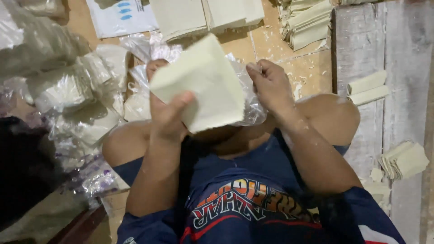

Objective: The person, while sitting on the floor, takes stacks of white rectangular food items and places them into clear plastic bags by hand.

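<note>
Nearest the camera is the person's dark blue shirt [253, 212], with both forearms rising from it over bent knees. The left hand [165, 110] is closed on a stack of pale square paper sheets [201, 81], thumb on the near face and fingers behind, holding it tilted with one corner up. The right hand [271, 83] is pinched shut on the edge of a thin clear plastic bag [246, 97], which sits just behind the stack and wraps partly round its right side.

To do this step well, as I judge it, the left hand should keep the stack squeezed flat so the sheets stay aligned, while the right hand holds the bag's mouth taut and open; a slack edge would likely catch a corner and crumple or fan the paper. Leading with a corner looks easier than a full edge.

Left of the knees lies a heap of filled plastic packets [77, 95]. To the right, on a worn wooden board [402, 54], rest loose folded paper pieces [367, 88] and a small paper stack [404, 160]. Farther off, on the tiled floor [271, 45], lie larger flat paper piles [203, 13] and a bundle of folded sheets [309, 22].
</note>
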